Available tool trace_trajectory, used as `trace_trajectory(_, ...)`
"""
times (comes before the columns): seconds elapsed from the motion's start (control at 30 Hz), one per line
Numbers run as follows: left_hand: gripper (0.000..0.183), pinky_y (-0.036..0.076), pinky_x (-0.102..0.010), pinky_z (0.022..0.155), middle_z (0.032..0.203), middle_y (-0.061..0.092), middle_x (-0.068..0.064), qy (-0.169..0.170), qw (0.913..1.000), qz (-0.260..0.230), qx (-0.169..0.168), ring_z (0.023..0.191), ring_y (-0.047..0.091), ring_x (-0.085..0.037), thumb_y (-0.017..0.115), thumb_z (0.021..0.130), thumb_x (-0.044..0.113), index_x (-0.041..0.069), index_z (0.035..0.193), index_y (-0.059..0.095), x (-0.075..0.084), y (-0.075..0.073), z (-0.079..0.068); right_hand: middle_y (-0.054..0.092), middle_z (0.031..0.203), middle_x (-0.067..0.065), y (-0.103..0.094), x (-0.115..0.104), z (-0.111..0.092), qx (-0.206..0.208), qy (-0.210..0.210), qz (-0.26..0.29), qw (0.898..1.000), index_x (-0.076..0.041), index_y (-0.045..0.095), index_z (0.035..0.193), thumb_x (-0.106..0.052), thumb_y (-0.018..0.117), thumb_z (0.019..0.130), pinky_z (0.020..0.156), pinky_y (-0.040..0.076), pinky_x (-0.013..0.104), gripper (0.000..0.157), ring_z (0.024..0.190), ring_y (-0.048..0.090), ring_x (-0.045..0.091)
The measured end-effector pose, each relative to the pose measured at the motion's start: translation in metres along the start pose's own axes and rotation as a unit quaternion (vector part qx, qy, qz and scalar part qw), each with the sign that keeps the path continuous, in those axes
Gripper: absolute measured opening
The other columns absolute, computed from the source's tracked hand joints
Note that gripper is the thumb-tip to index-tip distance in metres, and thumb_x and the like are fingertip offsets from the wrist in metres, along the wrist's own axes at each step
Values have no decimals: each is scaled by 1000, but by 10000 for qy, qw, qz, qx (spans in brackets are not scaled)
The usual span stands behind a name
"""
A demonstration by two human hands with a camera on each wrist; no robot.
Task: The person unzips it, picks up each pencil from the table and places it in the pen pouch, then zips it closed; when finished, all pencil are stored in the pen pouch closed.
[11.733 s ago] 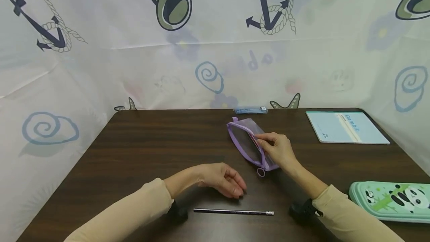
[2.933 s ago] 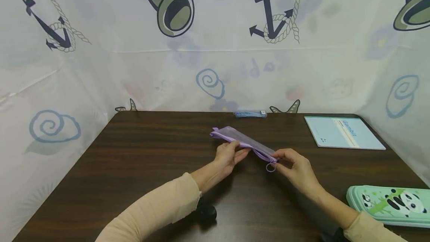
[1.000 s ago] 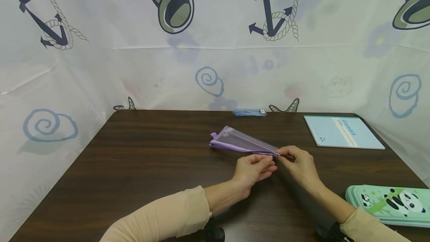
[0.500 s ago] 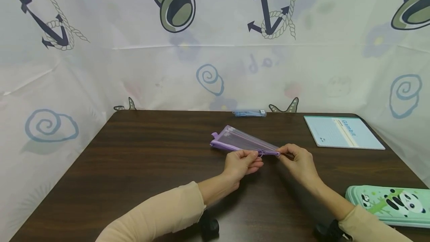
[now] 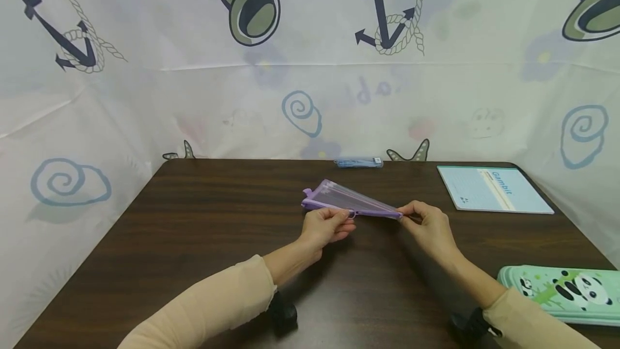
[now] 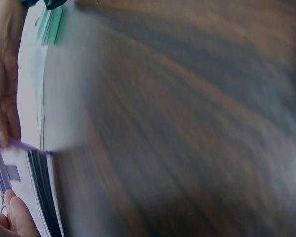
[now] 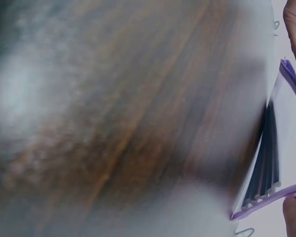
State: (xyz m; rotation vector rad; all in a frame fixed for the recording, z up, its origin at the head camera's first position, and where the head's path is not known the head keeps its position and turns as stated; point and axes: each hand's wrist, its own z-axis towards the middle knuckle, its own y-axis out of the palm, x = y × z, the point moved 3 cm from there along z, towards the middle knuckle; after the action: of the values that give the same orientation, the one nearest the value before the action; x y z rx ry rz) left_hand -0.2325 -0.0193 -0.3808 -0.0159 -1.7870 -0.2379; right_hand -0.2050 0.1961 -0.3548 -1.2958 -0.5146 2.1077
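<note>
A purple, see-through zippered pencil pouch [image 5: 351,198] is held up at the middle of the table, slanting down to the right. My left hand [image 5: 323,229] pinches the ring zipper pull [image 5: 352,214] partway along its purple zipper edge. At the right end, my right hand [image 5: 432,233] grips the pouch's corner between thumb and fingers. Several dark pencils [image 7: 266,153] show inside the pouch in the right wrist view. Through the clear side in the left wrist view, the same dark pencils [image 6: 44,197] lie along the pouch's bottom.
A light blue notebook [image 5: 494,190] lies at the back right of the dark wooden table [image 5: 194,220]. A green panda pencil case [image 5: 562,295] sits at the front right. By the back edge lies a small blue packaged item [image 5: 358,162].
My left hand has slid the zipper pull leftward from the right end, while the right hand keeps its corner. Earlier the pouch gaped and a black pencil lay on the table, now gone from there.
</note>
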Motion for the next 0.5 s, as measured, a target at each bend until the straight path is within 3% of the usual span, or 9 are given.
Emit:
trace_trajectory(0.13, 22, 58, -22, 64, 91, 71, -17, -19, 9999, 125, 102, 67, 68, -9, 60, 92, 11, -8, 102, 64, 5, -10, 4, 72, 85, 10, 1, 2, 6, -7, -14, 21, 10000, -4, 70, 83, 6, 70, 79, 71, 58, 34, 11, 79, 64, 4)
trace_trajectory(0.33, 22, 57, -21, 63, 89, 72, -16, -52, 9993, 195, 313, 66, 68, -9, 62, 91, 10, -8, 103, 64, 10, -25, 9, 72, 86, 11, 2, 5, 14, -23, -2, 66, 10000, -4, 70, 83, 8, 68, 79, 72, 58, 31, 12, 81, 64, 11)
trace_trajectory(0.5, 21, 57, -19, 60, 86, 72, -14, -117, 9985, 181, 504, 65, 68, -9, 62, 90, 9, -8, 103, 64, 14, -34, 11, 72, 85, 11, 1, 10, 18, 17, 58, 51, 10000, -4, 71, 83, 8, 68, 78, 71, 54, 16, 13, 81, 65, 13)
